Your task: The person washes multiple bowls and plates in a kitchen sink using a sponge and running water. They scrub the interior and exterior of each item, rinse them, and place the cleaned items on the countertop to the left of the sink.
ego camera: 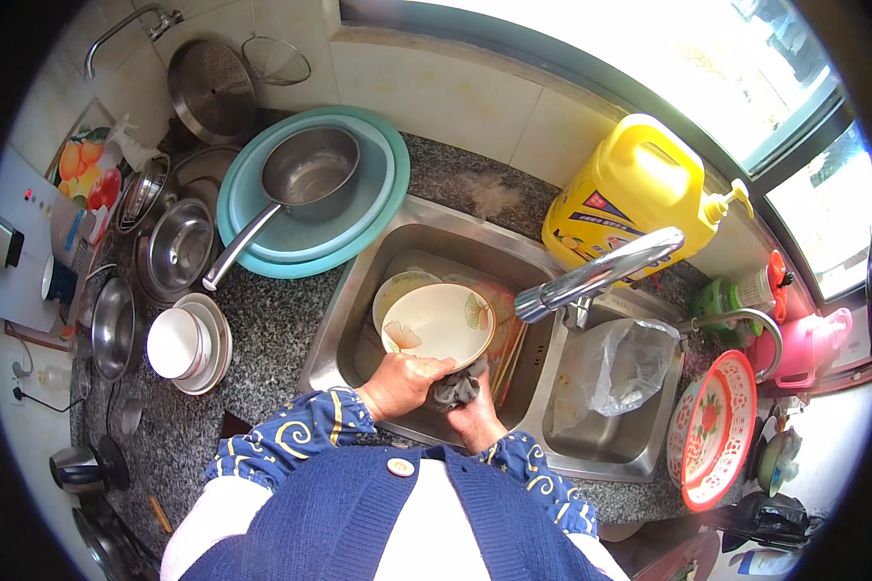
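My left hand (400,385) grips the near rim of a white bowl (436,323) with a leaf pattern, tilted over the larger sink basin (360,327). A dark grey cloth (456,391) is bunched in my right hand (476,417), pressed against the bowl's near right side. Some of the right fingers are hidden behind the cloth and bowl. Beneath the bowl, a patterned dish (396,287) and several chopsticks (512,363) lie in the basin. The chrome faucet (603,272) reaches over the basin from the right.
A metal saucepan (311,174) rests in stacked teal basins (243,240) at the back left. White bowls (178,345) are stacked on the left counter. A yellow detergent jug (618,196) stands behind the faucet. Clear plastic (625,370) lies in the smaller sink; a red-rimmed basin (712,428) leans beside it.
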The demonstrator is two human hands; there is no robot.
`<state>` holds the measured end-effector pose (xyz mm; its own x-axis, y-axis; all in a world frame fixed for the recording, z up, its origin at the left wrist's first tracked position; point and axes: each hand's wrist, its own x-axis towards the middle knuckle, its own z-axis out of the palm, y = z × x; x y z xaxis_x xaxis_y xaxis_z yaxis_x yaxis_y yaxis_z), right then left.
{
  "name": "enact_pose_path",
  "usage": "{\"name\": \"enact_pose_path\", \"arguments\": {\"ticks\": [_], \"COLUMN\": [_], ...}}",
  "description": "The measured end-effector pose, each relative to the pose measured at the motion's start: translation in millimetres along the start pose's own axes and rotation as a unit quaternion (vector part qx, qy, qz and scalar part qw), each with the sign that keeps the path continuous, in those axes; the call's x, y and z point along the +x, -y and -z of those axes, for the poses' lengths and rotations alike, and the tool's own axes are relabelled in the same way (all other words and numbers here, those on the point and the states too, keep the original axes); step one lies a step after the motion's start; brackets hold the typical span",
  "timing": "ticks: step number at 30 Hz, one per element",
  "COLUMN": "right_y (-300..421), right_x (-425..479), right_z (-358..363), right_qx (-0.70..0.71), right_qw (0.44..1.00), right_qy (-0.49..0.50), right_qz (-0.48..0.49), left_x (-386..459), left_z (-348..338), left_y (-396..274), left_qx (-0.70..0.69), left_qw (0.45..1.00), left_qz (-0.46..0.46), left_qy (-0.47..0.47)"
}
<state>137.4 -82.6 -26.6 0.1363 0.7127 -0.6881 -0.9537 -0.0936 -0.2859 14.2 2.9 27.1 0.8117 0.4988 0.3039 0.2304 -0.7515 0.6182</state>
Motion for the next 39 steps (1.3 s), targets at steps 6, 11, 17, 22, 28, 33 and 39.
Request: {"name": "enact_pose_path", "arguments": {"ticks": [6,11,17,22,28,33,39], "right_y": [15,19,44,69,69,14,12], "right_x": [-17,8,20,14,14,28,33], "right_z": [-7,22,31,31,20,41,23], "right_qx": [-0.049,-0.166,-0.256,-0.310,-0.275,-0.152,-0.619], "right_qw": [0.998,0.977,0.951,0.942,0.957,0.984,0.780], "right_qy": [0.003,-0.081,-0.061,-0.020,0.003,0.060,-0.047], "right_qz": [0.034,0.108,0.160,0.128,0.091,-0.071,0.081], "left_x": [-5,-15,-6,14,5,9,1], "left_z": [2,-4,3,10,-14,-24,-16], "left_y": [1,3,5,41,54,46,61], "left_qx": [0.097,0.123,0.123,-0.380,-0.627,-0.517,-0.248], "left_qw": [0.989,0.969,0.989,0.847,0.658,0.696,0.852], "left_qz": [-0.053,-0.055,-0.059,0.372,0.409,0.405,0.373], "left_qy": [0.102,0.208,0.065,0.002,-0.087,-0.289,-0.272]}}
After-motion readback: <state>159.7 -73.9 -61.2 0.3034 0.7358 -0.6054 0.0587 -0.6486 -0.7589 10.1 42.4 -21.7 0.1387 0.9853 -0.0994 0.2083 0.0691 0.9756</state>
